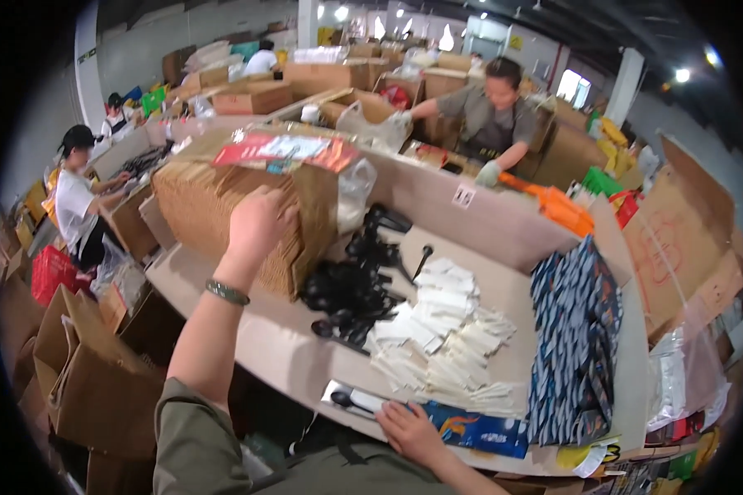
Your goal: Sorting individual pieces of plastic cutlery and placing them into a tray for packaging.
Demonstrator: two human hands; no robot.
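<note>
My left hand (260,219) reaches to a tall stack of brown folded cardboard pieces (202,214), fingers bent against its edge; whether one piece is pinched is hard to see. Near the table's front edge, my right hand (413,429) lies with fingers stretched out on a blue printed packet (491,431). Left of it, by the fingertips, a black spoon (351,402) rests on a white strip. Beyond lie a heap of black spoons (351,285) and a pile of slim white packets (437,322). Many blue patterned packets (574,346) form rows at the right.
A raised wall (495,210) borders the table's far side. Behind it a gloved co-worker (491,115) handles a plastic bag and an orange object (561,206). Another person (78,194) works at left. Open cartons (99,371) stand left; a large cardboard box (677,239) stands right.
</note>
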